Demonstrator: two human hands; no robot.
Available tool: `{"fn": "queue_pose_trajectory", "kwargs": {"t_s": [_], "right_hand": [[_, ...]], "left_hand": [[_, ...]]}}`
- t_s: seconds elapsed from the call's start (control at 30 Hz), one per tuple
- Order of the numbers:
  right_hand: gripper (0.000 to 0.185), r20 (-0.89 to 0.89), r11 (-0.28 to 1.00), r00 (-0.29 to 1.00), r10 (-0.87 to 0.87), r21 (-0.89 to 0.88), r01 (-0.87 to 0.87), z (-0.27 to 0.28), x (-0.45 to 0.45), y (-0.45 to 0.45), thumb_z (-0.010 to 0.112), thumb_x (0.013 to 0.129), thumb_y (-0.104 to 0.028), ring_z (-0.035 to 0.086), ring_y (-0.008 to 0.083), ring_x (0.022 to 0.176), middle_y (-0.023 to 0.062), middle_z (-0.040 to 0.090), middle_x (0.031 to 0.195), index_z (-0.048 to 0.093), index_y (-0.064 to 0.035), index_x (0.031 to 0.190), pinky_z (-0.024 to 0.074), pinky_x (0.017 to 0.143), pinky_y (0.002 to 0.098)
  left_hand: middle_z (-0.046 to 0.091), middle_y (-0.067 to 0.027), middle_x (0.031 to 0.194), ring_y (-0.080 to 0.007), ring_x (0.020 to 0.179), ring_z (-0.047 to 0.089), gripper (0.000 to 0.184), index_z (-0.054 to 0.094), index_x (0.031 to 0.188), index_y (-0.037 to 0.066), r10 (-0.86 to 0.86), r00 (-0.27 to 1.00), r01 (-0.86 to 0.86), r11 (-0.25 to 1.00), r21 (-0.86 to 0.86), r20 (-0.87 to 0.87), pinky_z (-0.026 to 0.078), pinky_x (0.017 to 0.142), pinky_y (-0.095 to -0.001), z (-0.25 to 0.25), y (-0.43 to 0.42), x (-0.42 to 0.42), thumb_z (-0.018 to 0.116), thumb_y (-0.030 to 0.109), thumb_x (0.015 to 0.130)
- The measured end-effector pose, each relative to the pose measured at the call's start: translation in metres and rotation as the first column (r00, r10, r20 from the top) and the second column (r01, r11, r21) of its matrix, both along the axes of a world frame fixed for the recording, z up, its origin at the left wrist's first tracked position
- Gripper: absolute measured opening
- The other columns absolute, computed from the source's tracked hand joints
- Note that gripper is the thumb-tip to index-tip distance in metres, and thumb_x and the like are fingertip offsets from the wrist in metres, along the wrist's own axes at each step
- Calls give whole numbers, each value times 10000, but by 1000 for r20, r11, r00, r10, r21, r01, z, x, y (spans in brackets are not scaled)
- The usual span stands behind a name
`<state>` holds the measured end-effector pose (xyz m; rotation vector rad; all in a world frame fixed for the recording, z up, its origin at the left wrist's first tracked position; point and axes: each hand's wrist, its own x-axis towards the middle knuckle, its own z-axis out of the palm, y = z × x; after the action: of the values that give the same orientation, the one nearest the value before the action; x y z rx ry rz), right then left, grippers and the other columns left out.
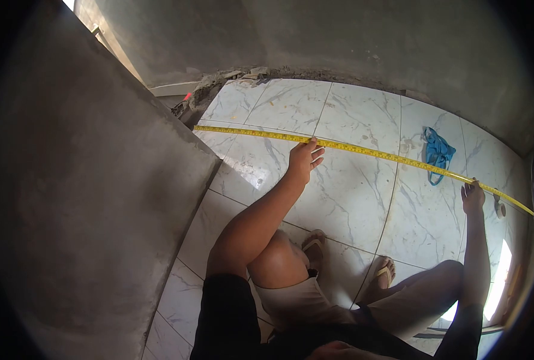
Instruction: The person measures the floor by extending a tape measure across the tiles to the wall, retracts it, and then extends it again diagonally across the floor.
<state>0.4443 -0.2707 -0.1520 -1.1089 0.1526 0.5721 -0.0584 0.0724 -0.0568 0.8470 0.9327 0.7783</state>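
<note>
Yellow tape measure blade is out straight over the marbled floor tiles, long axis left-right, right end angled nearer the wearer. Left hand touches it near mid-length, fingers partly spread; right hand further right, past blue cloth item. Can't tell if either grip pinches.

The numerals on the yellow tape measure beside the left fingers are too small to read, and its end beyond the right fingers is lost in darkness.
</note>
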Motion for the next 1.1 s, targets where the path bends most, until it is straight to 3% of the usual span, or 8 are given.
{"fn": "queue_pose_trajectory", "kwargs": {"t_s": [0.27,0.77,0.87,1.1], "right_hand": [[272,3,1000,1000,-22,-15,22,-6,9,-6,551,939,-252,555,168,1023,23,576,1052,585,-101,1163,442,922,366],[297,-7,998,999,-38,-43,38,-17,23,-17,566,909,-213,537,183,1137,40,559,1128,551,-103,1184,440,960,361],[249,-19,997,998,-63,-33,63,-20,25,-15,562,924,-249,565,166,1043,18,598,1076,580,-129,1141,425,915,363],[252,-14,999,999,-42,-28,42,-24,30,-16,569,921,-258,565,166,1053,19,597,1073,584,-128,1136,429,910,360]], "left_hand": [[587,-37,1030,-175,958,605,215,560,1064,114,26,999,-26,1000,-2,19,497,836,-363,1,1,-3,606,278,934],[561,-51,1020,-190,934,601,212,544,1037,112,107,993,-107,994,-14,39,490,834,-366,1,5,-7,626,269,920],[561,-50,1023,-190,929,602,208,546,1038,110,106,994,-105,994,-15,32,491,829,-363,3,4,-7,622,265,921],[558,-51,1026,-189,923,607,208,549,1046,103,113,993,-112,993,-19,16,492,829,-356,1,6,-7,618,255,922]]}}
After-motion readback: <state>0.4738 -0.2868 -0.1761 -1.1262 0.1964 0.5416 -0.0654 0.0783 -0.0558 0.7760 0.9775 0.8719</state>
